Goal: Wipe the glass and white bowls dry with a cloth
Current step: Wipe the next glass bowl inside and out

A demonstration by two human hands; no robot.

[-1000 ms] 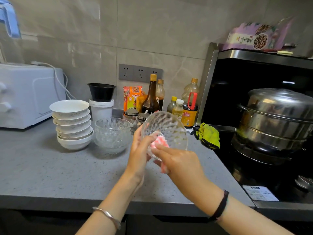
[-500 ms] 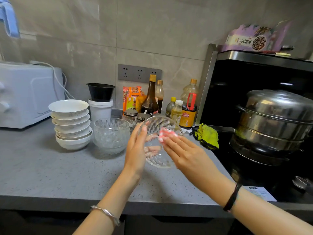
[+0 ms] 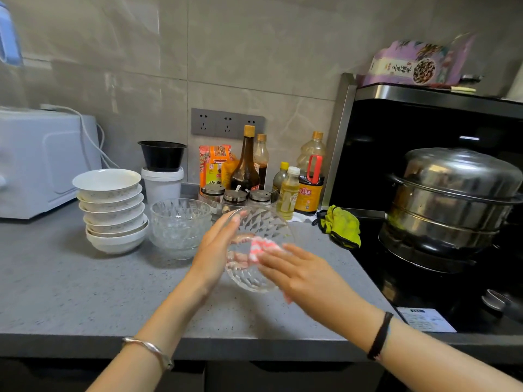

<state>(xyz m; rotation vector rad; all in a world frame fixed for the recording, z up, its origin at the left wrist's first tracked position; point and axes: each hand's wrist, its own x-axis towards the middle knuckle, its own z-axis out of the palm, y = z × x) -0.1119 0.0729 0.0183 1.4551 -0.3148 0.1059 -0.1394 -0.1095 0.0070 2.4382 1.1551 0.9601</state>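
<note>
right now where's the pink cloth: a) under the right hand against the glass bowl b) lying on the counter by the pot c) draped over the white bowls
a: the right hand presses the pink cloth against the tilted glass bowl that the left hand holds above the counter.

The glass bowl (image 3: 264, 222) is clear with a cut leaf pattern; the cloth (image 3: 261, 246) is pink-and-white checked. The stacked bowls (image 3: 113, 219) are white, faintly speckled outside. The counter (image 3: 85, 292) is grey with dark flecks; the rag (image 3: 343, 226) yellow-green.

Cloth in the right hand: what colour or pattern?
The cloth is pink and white, seemingly checked; head view, through the glass bowl.
</note>
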